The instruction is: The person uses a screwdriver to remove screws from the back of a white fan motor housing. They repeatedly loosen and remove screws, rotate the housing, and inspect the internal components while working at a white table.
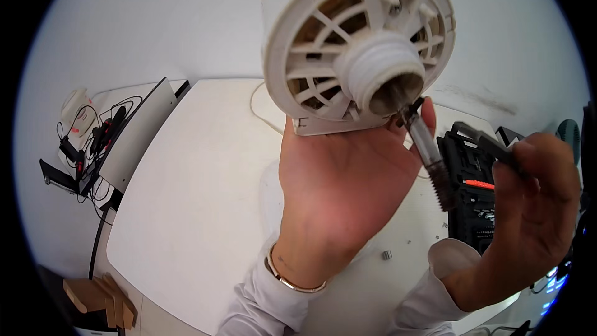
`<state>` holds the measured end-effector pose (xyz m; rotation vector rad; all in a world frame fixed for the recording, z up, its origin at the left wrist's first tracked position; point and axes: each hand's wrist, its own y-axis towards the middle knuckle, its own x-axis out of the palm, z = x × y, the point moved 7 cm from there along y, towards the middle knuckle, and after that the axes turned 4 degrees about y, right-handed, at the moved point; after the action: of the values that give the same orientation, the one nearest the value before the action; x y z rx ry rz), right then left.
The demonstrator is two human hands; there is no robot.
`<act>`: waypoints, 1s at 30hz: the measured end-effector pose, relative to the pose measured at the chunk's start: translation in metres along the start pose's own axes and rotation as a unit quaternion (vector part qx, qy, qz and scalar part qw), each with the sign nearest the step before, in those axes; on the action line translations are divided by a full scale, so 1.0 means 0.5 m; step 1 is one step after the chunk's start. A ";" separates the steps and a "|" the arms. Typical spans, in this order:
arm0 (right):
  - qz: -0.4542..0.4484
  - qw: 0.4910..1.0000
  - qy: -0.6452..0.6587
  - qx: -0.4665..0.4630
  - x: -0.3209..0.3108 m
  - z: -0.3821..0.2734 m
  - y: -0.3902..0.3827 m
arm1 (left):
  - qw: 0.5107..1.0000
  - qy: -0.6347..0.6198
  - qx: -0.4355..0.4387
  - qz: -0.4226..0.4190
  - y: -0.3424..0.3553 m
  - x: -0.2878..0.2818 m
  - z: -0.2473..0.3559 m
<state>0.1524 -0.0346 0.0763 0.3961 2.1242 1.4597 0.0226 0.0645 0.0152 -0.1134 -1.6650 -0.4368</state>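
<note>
Shaft (425,145) work, apparently; steadiness called for next.
Left hand (348,180) grips white housing (379,56) above it; right hand (540,180) pinches dark tool (494,148).

Workshop-type area. Indicators: white worktable (186,180), open black tool case (461,218), vented housing (373,56) with threaded shaft (426,148), tangled black cables (101,135).

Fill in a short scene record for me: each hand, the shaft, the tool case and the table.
Left hand: supports the white vented housing from below
Shaft: sticks out of the housing's centre, threaded end down and to the right
Right hand: grips a slim dark tool, exact kind unclear
Tool case: black, open, at the right
Table: white, with a small metal piece lying on it
</note>
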 end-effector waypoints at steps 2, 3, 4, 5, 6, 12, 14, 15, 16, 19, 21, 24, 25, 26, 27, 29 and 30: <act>0.007 0.998 -0.060 0.001 0.002 0.002 -0.010 | 1.000 0.015 -0.001 0.014 -0.010 0.013 -0.008; -0.008 0.997 -0.074 0.005 0.008 -0.005 0.001 | 1.000 0.021 -0.006 -0.007 -0.016 0.021 -0.004; -0.034 0.998 -0.055 0.014 0.026 -0.021 0.002 | 0.999 0.039 -0.009 -0.024 -0.019 0.024 0.002; -0.061 0.997 -0.036 0.023 0.051 -0.037 0.006 | 0.997 0.057 -0.012 -0.041 -0.020 0.025 0.007; -0.052 0.997 -0.053 0.018 0.060 -0.046 0.008 | 0.997 0.059 -0.015 -0.047 -0.019 0.024 0.008; 0.009 0.997 0.030 -0.064 0.114 -0.021 0.006 | 0.993 -0.046 -0.071 -0.079 -0.018 0.022 0.001; 0.011 0.998 0.022 -0.058 0.121 -0.023 0.002 | 0.986 -0.065 -0.114 -0.105 -0.016 0.015 -0.006; 0.011 0.998 0.018 -0.057 0.125 -0.027 0.001 | 0.982 -0.066 -0.123 -0.125 -0.015 0.010 -0.005; 0.022 0.998 0.025 -0.059 0.128 -0.027 -0.001 | 0.978 -0.066 -0.133 -0.145 -0.015 0.005 -0.004; 0.034 0.997 0.030 -0.057 0.130 -0.027 -0.004 | 0.970 -0.038 -0.135 -0.196 -0.014 -0.006 -0.007; 0.037 0.998 0.029 -0.047 0.131 -0.026 -0.005 | 0.976 -0.010 -0.131 -0.172 -0.016 0.001 -0.010; 0.042 0.998 0.029 -0.033 0.131 -0.024 -0.005 | 0.990 0.026 -0.114 -0.074 -0.020 0.012 -0.015; 0.042 0.998 0.027 -0.035 0.132 -0.024 -0.005 | 0.992 0.032 -0.110 -0.050 -0.020 0.011 -0.015; 0.043 0.998 0.026 -0.036 0.132 -0.024 -0.004 | 0.992 0.028 -0.111 -0.051 -0.019 0.010 -0.014; 0.044 0.998 0.025 -0.037 0.133 -0.025 -0.004 | 0.992 0.034 -0.108 -0.054 -0.020 0.009 -0.012; 0.046 0.998 0.018 -0.042 0.135 -0.028 -0.004 | 0.991 0.056 -0.099 -0.063 -0.022 0.008 -0.010; 0.047 0.998 0.009 -0.045 0.135 -0.028 -0.004 | 0.990 0.072 -0.094 -0.070 -0.021 0.008 -0.009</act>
<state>0.0891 -0.0113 0.0611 0.4558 2.0695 1.6108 0.0230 0.0524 0.0172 -0.1033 -1.4932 -0.6933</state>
